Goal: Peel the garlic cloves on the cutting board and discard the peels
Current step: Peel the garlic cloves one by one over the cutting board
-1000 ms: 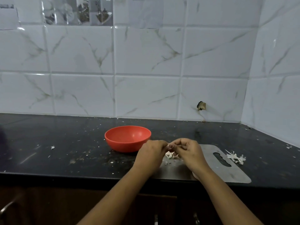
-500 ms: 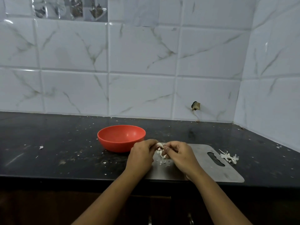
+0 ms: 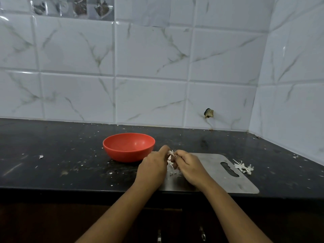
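Observation:
A steel cutting board lies flat on the black counter, right of centre. Over its left end my left hand and my right hand meet, fingers curled, both pinching a white garlic clove with loose papery skin hanging from it. Small bits of peel lie on the board under my hands. How much of the clove is bare I cannot tell, as my fingers hide most of it.
An empty red bowl stands just left of the board, close to my left hand. A pile of white peels lies off the board's right end. The tiled wall closes in at the back and on the right. Crumbs dot the counter.
My hands have stayed together over the board's left end, working the clove; a strip of skin now hangs between them. The camera has shifted slightly.

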Available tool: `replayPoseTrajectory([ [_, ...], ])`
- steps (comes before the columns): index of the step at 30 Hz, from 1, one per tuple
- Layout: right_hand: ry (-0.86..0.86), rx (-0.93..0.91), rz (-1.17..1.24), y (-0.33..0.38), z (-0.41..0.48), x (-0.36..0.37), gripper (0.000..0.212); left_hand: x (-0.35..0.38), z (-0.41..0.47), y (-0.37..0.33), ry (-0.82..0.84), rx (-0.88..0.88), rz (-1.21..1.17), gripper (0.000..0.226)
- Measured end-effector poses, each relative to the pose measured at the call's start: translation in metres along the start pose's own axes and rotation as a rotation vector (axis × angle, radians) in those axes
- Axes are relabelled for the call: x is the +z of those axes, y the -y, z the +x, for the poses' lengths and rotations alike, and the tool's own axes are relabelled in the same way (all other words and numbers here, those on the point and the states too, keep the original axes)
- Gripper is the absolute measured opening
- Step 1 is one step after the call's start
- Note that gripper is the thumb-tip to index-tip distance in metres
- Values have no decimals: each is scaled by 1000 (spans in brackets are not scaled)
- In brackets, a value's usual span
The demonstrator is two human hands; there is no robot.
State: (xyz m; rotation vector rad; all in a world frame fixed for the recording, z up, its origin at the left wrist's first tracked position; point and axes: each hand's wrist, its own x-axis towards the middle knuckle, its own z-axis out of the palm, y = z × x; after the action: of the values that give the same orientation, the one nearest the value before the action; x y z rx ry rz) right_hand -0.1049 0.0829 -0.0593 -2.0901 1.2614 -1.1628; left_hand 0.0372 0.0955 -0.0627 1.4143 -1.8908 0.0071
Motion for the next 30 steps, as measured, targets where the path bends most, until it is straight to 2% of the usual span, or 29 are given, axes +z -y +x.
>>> replayPoseTrajectory([
  [5,8,49,84,3,0,-2,29,-3,-2,-5,37,5,69,8],
  [9,40,113,151,6,-1,-2,32,-4,-6,-10,22,13,186,17],
  [13,27,94,150,6,-1,-2,31,-5,-7,-12,16,15,206,15],
  [18,-55,17,112,6,-5,-5,29,-2,-7,-12,38,42,147,11],
  [23,-101,-73,-108,4,-5,-2,32,0,-5,-9,34,92,86,13],
  [28,-137,-183,-274,3,-6,1,37,-5,0,-3,100,66,-190,23],
  [30,-135,-214,-309,2,-5,2,30,-6,2,-1,114,45,-266,27],
])
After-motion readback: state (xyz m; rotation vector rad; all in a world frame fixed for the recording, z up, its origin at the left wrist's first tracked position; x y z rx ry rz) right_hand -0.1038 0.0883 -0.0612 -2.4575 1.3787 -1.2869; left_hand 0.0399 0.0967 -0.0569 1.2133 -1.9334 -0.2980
